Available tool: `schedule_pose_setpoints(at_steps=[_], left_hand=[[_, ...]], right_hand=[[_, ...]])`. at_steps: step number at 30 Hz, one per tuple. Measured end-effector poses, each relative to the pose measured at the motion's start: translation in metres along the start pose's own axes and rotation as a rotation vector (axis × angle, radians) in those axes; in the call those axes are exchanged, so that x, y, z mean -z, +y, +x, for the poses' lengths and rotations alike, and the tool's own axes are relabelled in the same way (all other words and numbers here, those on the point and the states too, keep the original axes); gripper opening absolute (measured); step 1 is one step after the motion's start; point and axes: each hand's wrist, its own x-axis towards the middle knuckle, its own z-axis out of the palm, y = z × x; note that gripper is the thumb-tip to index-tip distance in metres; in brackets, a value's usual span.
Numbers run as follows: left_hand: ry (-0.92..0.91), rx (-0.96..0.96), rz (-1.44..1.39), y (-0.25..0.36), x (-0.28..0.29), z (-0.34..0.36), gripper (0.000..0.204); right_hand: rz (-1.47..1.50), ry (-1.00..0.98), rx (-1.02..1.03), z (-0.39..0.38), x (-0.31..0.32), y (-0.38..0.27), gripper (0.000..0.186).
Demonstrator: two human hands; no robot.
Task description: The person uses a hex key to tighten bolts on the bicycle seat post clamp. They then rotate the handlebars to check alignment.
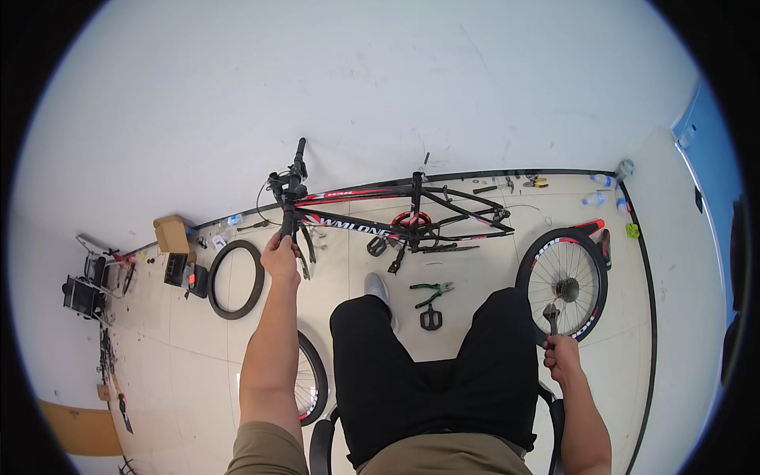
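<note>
A black bicycle frame with red and white markings [348,223] stands by the wall, with its handlebar [299,168] at the left and no wheels fitted. My left hand [281,258] is closed round the near grip of the handlebar, and the fork [309,244] shows just beside it. At the right, my right hand [562,358] holds an adjustable wrench [552,313] by its handle, jaws pointing away from me. Behind the wrench is a wheel with a rear sprocket cluster [529,265]; whether they touch I cannot tell.
Green-handled pliers [427,296] and a black pedal [431,319] lie between my legs. A loose tyre [215,277], cardboard box [169,235] and black toolbox [198,282] are leftward. Another wheel [317,370] is beside my chair. A hammer [489,188] and bottles [592,199] lie along the wall.
</note>
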Motion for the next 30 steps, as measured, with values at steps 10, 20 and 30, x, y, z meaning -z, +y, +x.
schedule_pose_setpoints(at_steps=[10, 20, 30], left_hand=[[0.085, -0.202, 0.286, -0.017, 0.027, 0.041, 0.036], [0.081, -0.149, 0.143, 0.003, 0.025, 0.019, 0.051], [0.088, -0.170, 0.250, 0.000, 0.054, -0.074, 0.072]], right_hand=[[0.003, -0.018, -0.011, -0.001, 0.000, -0.004, 0.007], [-0.002, -0.025, -0.007, -0.001, -0.001, -0.001, 0.003], [-0.007, 0.090, 0.306, -0.026, -0.032, -0.018, 0.009]])
